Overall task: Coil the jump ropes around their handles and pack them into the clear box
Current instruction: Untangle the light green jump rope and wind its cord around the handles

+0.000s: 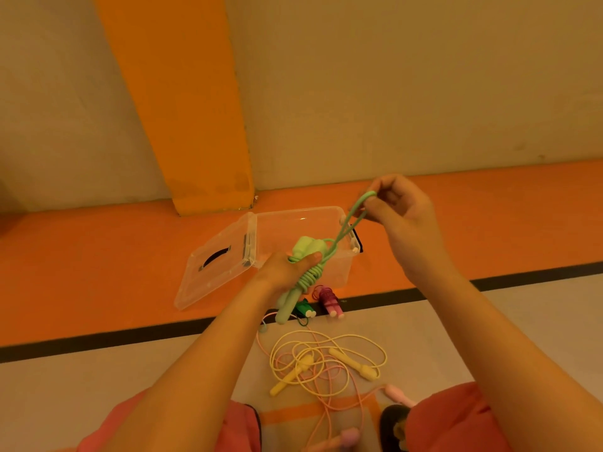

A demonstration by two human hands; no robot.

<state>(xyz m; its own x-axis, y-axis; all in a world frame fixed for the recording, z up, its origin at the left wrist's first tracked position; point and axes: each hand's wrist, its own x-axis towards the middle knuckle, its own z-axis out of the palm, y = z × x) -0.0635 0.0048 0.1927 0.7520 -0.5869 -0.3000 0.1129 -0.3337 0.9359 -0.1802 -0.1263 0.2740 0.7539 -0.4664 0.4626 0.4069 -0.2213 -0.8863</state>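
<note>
Two hands work the green jump rope (310, 276). Its handles (304, 247) sit clamped in the left hand (281, 272) so the coils cannot slip; the right hand (404, 216) pinches the last loop (356, 209) taut, ready to wrap.

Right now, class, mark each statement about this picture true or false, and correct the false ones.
1. The left hand grips the green jump rope by its handles. True.
2. The clear box has its lid shut. False: the lid lies open to the box's left.
3. The right hand pinches a loop of the green jump rope. True.
4. The yellow rope is coiled round its handles. False: it lies loose on the floor.
5. The magenta rope is inside the clear box. False: it lies on the floor in front of it.
</note>
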